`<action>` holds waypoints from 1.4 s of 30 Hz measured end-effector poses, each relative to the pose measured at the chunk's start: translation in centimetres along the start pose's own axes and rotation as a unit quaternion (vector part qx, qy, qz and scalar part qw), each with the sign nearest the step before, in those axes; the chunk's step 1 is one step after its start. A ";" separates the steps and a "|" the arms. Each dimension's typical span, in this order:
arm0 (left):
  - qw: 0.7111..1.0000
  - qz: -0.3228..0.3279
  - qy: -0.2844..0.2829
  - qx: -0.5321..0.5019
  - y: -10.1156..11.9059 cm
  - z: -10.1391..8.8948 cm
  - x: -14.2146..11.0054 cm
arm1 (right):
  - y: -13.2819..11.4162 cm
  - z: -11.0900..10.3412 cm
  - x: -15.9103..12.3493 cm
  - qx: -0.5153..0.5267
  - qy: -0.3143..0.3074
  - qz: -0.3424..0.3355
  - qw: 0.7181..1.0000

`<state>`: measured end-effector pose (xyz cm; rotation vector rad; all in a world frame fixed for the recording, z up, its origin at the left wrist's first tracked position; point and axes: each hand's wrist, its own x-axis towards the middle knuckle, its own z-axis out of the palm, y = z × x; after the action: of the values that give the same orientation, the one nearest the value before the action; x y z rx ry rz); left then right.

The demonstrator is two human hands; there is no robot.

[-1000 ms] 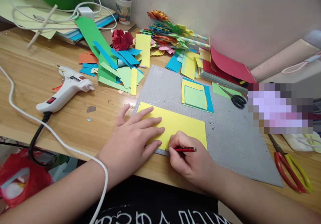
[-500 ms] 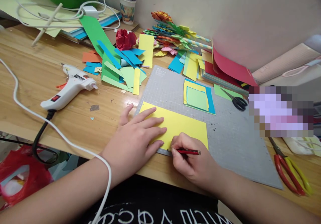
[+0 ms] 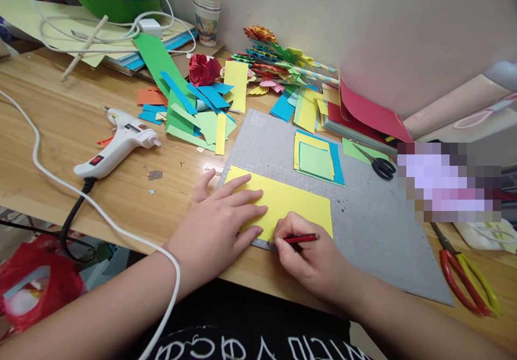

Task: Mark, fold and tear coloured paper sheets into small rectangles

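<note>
A sheet of yellow paper (image 3: 294, 198) lies at the near left of a grey cutting mat (image 3: 371, 231). My left hand (image 3: 220, 217) rests flat on the sheet's left part, fingers spread. In my right hand (image 3: 307, 247) is a red and black pencil (image 3: 301, 238), pinched between thumb and fingers. Its tip is at the sheet's near edge, just right of my left fingertips. Farther back on the mat sits a small stack of blue, yellow and green paper pieces (image 3: 317, 158). A white cable (image 3: 121, 233) runs across my left forearm.
At left lies a white glue gun (image 3: 117, 142). Paper scraps (image 3: 202, 112) and paper flowers (image 3: 266, 53) spread along the back, near paper cups (image 3: 207, 21). Black scissors (image 3: 382, 166) lie on the mat's right side; red-and-yellow-handled scissors (image 3: 464, 279) lie beyond its edge.
The view has shifted slightly, so the scene sits a little lower. Both hands keep nearly the same place on the paper, and the pencil's tip stays by its near edge.
</note>
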<state>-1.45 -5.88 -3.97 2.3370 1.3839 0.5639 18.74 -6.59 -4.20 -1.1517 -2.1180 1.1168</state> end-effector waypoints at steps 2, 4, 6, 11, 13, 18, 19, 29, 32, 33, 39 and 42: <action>1.000 0.000 -0.003 0.000 -0.1 0.0 0.0 | 0.1 -0.3 0.2 0.074 0.087 0.019 0.993; 1.000 0.004 -0.008 0.003 -0.2 0.0 -0.1 | 0.3 -1.1 0.5 0.135 0.168 0.029 0.976; 1.000 0.011 -0.013 0.009 -0.4 -0.1 -0.2 | 0.6 -2.7 0.8 0.132 0.193 0.038 0.971; 0.999 0.018 -0.023 0.031 -0.4 -0.3 -0.3 | 2.2 -7.5 0.7 -0.080 0.123 0.134 0.980; 0.999 0.016 -0.026 0.037 -0.4 -0.3 -0.3 | 3.0 -8.6 0.4 -0.139 0.097 0.165 0.971; 0.999 0.009 -0.031 0.043 -0.2 -0.3 -0.2 | 3.7 -9.0 0.7 -0.172 0.061 0.187 0.965; 0.999 0.006 -0.031 0.044 -0.2 -0.3 -0.2 | 3.7 -9.0 0.9 -0.177 0.055 0.188 0.965; 0.999 0.009 -0.036 0.038 -0.3 -0.4 -0.5 | 3.7 -8.5 0.6 -0.158 0.103 0.155 0.970; 0.999 0.016 -0.029 0.042 -0.4 -0.4 -0.6 | 3.5 -8.3 0.4 -0.188 0.069 0.164 0.966; 0.998 0.015 -0.025 0.047 -0.4 -0.4 -0.6 | 3.4 -8.3 0.4 -0.184 0.060 0.163 0.967; 0.997 -0.002 0.001 0.076 -0.2 -0.1 -0.7 | 3.1 -8.1 0.0 -0.039 0.079 0.135 0.987; 0.996 -0.022 0.013 0.086 0.2 -0.2 -0.6 | 2.4 -8.1 -0.2 0.056 0.102 0.089 0.989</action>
<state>-1.65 -6.48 -3.80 2.4319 1.5476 0.4809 25.73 -2.59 -1.76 -1.3596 -1.8031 1.1278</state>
